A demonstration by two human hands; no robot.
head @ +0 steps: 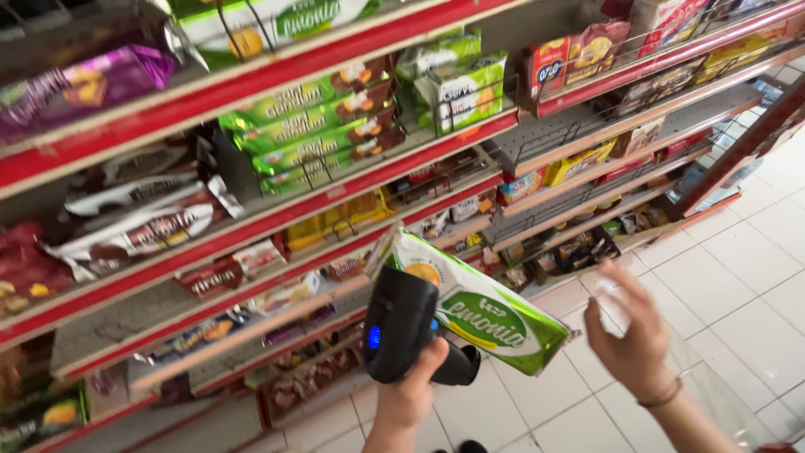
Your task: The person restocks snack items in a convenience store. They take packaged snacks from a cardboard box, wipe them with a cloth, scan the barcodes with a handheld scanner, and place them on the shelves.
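The left hand [408, 390], nearest the camera, has its grip clamped around the handle of a black scanner [401, 325], whose blue light glows. Just past that grip, touching the scanner's head, a green and white snack bag [482, 310] sits tilted in the air; which hand carries it I cannot tell. The right hand [631, 335] hovers beside the bag, fingers apart, holding nothing. The bag appears off the shelves [251, 231], which rise beyond the grip, with the scanner held against it.
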